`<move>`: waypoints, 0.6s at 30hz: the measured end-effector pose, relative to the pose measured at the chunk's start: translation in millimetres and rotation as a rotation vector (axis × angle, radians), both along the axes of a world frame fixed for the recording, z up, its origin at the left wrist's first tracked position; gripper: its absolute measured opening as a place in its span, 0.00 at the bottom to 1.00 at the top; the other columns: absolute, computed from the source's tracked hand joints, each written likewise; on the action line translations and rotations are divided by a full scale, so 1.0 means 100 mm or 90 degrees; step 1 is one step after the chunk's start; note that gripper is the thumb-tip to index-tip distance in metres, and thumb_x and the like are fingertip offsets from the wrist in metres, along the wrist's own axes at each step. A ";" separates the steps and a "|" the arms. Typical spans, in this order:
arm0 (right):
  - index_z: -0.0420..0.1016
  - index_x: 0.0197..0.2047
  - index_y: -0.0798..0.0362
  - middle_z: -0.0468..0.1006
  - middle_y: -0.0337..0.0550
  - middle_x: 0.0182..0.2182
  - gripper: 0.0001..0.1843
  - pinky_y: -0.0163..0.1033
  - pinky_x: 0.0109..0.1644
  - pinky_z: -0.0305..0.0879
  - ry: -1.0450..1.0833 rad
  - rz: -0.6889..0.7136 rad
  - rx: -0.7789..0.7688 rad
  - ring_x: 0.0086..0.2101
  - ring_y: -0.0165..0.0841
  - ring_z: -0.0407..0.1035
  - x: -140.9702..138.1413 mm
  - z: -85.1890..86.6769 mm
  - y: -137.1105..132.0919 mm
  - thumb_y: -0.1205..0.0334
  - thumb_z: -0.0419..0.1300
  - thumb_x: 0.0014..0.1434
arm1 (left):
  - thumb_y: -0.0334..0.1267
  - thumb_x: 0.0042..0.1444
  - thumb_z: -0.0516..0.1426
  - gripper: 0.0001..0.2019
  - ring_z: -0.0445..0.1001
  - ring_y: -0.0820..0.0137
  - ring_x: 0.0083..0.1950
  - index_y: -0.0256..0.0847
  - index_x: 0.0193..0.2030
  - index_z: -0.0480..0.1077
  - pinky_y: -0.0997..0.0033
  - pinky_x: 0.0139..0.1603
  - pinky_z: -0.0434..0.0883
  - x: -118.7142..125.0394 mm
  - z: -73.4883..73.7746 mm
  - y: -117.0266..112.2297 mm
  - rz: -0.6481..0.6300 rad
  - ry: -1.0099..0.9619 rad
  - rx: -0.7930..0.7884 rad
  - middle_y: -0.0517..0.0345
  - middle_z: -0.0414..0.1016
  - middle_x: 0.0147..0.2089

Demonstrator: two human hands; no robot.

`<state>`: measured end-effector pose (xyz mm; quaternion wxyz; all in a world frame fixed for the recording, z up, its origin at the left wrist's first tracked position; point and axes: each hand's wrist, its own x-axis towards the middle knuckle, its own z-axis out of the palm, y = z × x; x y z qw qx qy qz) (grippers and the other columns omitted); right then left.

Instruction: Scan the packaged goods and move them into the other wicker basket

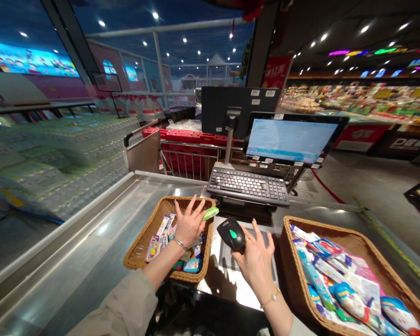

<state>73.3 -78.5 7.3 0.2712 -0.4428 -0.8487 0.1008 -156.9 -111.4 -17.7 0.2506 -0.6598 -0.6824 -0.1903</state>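
Observation:
My left hand (189, 224) hovers over the left wicker basket (140, 252) with its fingers spread; a small green packet (210, 213) sits at its fingertips, held lightly between thumb and forefinger. That basket holds several toothbrush and toothpaste packs (159, 235). My right hand (254, 256) holds a black handheld barcode scanner (232, 233) with a green light, its other fingers splayed out. The scanner points towards the green packet.
A second wicker basket (378, 252) at the right is full of packaged toothbrushes. Behind are a keyboard (248, 185), a lit touchscreen (289, 140) and a customer display. The steel checkout counter (91, 242) runs left; stacked bottled water and red shopping baskets stand beyond.

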 end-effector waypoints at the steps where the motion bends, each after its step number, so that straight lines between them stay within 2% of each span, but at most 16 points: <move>1: 0.76 0.39 0.50 0.74 0.43 0.54 0.12 0.62 0.65 0.34 0.001 0.002 -0.002 0.65 0.47 0.50 0.00 0.00 0.00 0.66 0.57 0.50 | 0.39 0.58 0.56 0.12 0.51 0.51 0.71 0.49 0.49 0.73 0.25 0.64 0.24 0.00 0.00 0.00 -0.001 0.000 -0.001 0.57 0.62 0.66; 7: 0.76 0.44 0.49 0.74 0.43 0.55 0.17 0.62 0.65 0.32 0.008 0.003 -0.011 0.65 0.47 0.48 0.06 0.00 0.03 0.65 0.56 0.51 | 0.39 0.57 0.56 0.13 0.52 0.50 0.71 0.50 0.49 0.74 0.24 0.64 0.28 0.04 0.06 0.03 -0.014 0.002 0.001 0.54 0.64 0.66; 18: 0.76 0.43 0.50 0.75 0.44 0.53 0.14 0.60 0.65 0.36 0.007 -0.110 0.055 0.64 0.45 0.52 0.38 -0.01 0.13 0.62 0.55 0.54 | 0.41 0.59 0.56 0.12 0.53 0.53 0.70 0.48 0.49 0.73 0.27 0.66 0.27 0.30 0.19 0.28 -0.081 0.014 0.019 0.56 0.65 0.65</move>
